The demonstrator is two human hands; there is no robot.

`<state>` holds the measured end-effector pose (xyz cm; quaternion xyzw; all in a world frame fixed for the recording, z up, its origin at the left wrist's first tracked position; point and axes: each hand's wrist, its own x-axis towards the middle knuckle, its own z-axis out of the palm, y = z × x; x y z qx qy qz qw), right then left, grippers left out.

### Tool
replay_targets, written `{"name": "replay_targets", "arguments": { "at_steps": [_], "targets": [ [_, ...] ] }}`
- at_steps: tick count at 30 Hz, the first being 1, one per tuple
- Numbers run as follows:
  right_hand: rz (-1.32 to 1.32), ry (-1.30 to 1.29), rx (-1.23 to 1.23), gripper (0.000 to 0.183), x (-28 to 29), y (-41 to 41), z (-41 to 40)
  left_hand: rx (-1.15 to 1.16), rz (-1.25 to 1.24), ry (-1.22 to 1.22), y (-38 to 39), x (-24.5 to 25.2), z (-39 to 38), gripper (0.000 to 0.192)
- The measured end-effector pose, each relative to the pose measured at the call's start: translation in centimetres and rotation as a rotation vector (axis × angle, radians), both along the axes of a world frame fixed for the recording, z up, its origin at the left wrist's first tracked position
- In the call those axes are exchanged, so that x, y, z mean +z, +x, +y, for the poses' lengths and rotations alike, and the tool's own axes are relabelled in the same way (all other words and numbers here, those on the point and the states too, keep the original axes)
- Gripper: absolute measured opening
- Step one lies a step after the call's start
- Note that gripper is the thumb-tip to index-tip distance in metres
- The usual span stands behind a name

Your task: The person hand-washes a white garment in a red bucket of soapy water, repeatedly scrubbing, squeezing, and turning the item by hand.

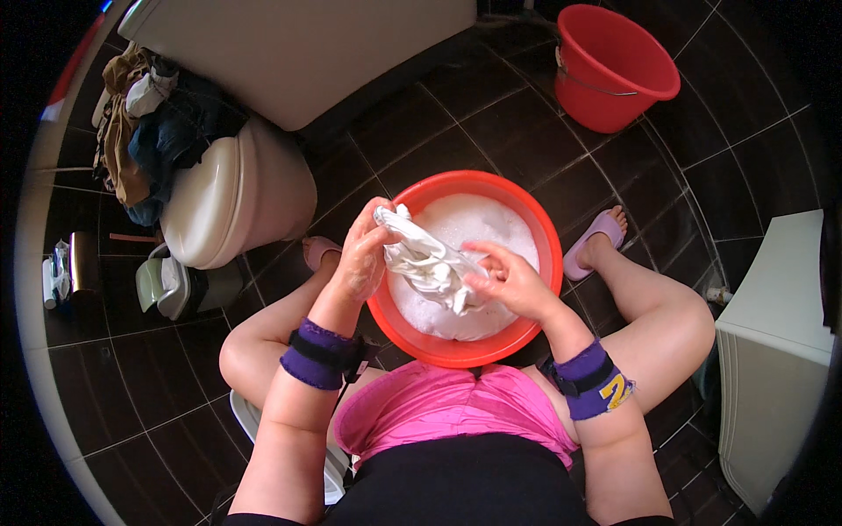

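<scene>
A bunched white cloth garment [427, 260] is stretched between my hands, above a round red plastic basin [551, 263]. White suds [490, 214] cover what the basin holds, so the water beneath is hidden. My left hand [365, 246] grips the garment's upper left end, over the basin's left rim. Wet foam clings to that wrist. At the garment's lower right side, my right hand [506, 276] pinches the fabric between thumb and fingers. The basin stands on the floor between my legs.
A red bucket [608, 72] with a wire handle stands at the far right on dark floor tiles [447, 138]. To the left, clothes [158, 138] are heaped on a white toilet [243, 197]. A small bin [168, 286] sits below it. A pale cabinet [769, 315] is at the right.
</scene>
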<state>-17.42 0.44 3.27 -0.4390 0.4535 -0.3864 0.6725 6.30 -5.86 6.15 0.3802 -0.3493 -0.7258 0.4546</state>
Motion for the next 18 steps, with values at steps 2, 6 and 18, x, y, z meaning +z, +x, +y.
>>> {"name": "replay_targets", "arguments": {
  "at_steps": [2, 6, 18],
  "targets": [
    [0.322, -0.048, 0.302, 0.040, 0.7, 0.2, -0.4, -0.041, -0.041, -0.104, -0.5, 2.5, -0.2, 0.027],
    [0.788, -0.482, 0.411, 0.044, 0.9, 0.2, -1.3, -0.018, -0.117, -0.207, -0.2, 3.9, 0.2, 0.027],
    [0.492, -0.576, -0.189, 0.019, 4.7, 7.9, 0.1, 0.220, 0.200, 0.294, -3.7, -8.2, 3.5, 0.028]
  ]
}}
